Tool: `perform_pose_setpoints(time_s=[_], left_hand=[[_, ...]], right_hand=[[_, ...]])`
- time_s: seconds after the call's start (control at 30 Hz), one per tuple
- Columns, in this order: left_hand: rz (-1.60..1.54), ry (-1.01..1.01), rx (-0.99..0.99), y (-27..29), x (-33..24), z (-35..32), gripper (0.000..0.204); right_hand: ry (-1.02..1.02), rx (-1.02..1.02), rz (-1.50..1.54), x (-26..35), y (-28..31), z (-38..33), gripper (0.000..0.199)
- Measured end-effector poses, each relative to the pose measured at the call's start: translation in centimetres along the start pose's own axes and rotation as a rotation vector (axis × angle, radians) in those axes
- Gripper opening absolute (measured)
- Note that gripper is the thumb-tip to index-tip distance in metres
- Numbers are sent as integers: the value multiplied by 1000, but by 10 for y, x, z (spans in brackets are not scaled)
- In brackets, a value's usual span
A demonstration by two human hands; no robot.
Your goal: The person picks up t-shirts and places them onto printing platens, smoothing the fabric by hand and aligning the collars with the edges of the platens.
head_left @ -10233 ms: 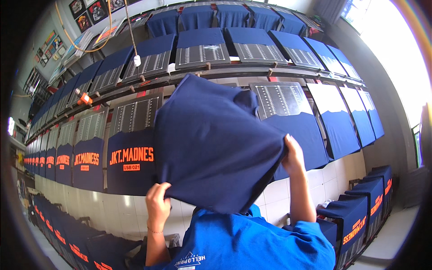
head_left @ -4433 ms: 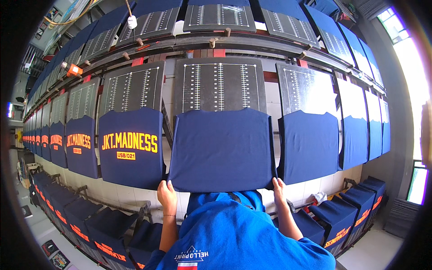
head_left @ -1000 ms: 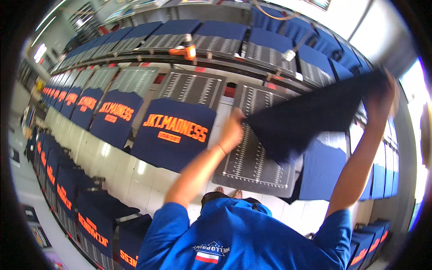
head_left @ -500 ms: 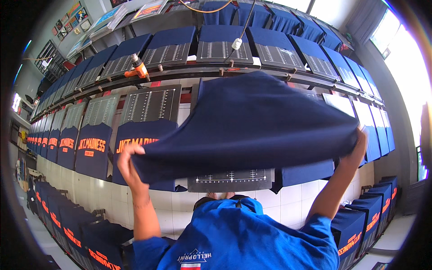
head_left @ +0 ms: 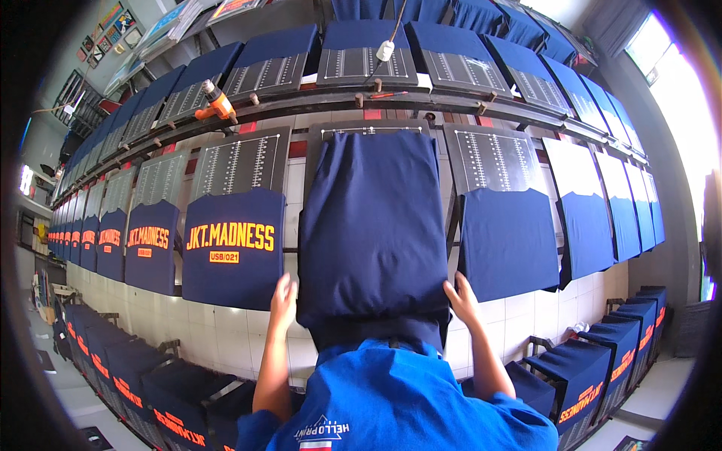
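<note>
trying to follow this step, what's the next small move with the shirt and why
Probably slide both hands down and tug the hem to flatten it. The plain navy shirt already covers the board almost to its top, the left hand and right hand pinch its lower corners, and the cloth bunches in folds near the bottom.

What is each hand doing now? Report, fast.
Left hand: gripping the lower left edge of the plain navy shirt.
Right hand: gripping its lower right edge.

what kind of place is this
Most likely a screen-printing workshop for T-shirts: long rows of tilted printing boards, many dressed with navy shirts, some already printed in orange, and a plain navy shirt being pulled over one board by both hands.
</note>
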State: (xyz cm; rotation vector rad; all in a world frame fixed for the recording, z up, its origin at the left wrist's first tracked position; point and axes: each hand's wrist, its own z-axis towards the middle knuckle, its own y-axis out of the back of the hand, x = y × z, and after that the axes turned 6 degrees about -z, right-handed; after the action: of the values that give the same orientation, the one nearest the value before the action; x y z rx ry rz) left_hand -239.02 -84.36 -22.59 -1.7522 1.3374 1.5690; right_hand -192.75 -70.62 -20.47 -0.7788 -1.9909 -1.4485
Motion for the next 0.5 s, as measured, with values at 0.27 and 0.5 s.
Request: perform_pose_setpoints(time_s=[0.27,0.5], left_hand=[[436,-161,-212,-28,22,24,27],[-47,-22,-181,-3,51,-54,18]], right_hand=[[-664,39,555,-32,-44,60,96],[-472,92,932,-116,-60,-42,38]])
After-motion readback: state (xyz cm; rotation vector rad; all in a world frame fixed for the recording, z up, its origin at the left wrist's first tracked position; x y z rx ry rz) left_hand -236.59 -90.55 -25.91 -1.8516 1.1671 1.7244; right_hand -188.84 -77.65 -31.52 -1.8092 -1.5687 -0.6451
